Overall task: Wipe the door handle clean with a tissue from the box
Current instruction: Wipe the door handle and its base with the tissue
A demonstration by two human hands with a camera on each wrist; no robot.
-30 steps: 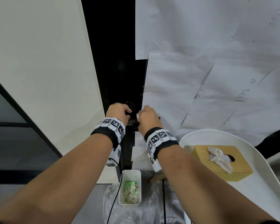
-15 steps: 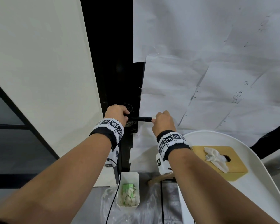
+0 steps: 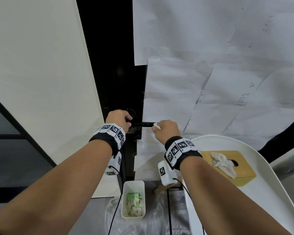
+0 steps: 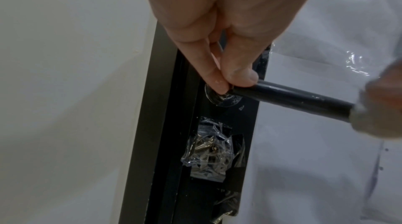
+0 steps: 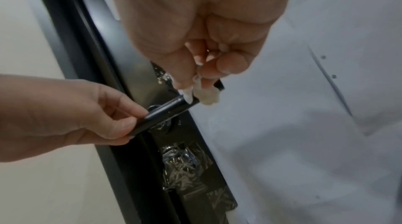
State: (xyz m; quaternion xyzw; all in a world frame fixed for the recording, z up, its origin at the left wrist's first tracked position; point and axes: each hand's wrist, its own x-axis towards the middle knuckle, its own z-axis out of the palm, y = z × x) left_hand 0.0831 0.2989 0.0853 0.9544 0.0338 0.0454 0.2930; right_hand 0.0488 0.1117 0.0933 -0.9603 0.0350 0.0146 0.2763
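Head view: the left hand (image 3: 119,118) is pinching the pivot end of the black door handle (image 3: 143,124) while the right hand (image 3: 166,131) is gripping a tissue (image 3: 156,126) around its free end; the tissue box (image 3: 227,167) is sitting on the white counter (image 3: 270,192). Left wrist view: thumb and forefinger are closing on the handle beside its rosette (image 4: 224,100). Right wrist view: the curled fingers (image 5: 230,64) are pressing the crumpled tissue against the bar.

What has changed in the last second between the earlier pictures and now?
The right hand, pinching the tissue, slid rightward along the door handle away from the left hand and uncovered the bar. The left hand stayed pinching the handle's pivot end; the tissue box did not move.
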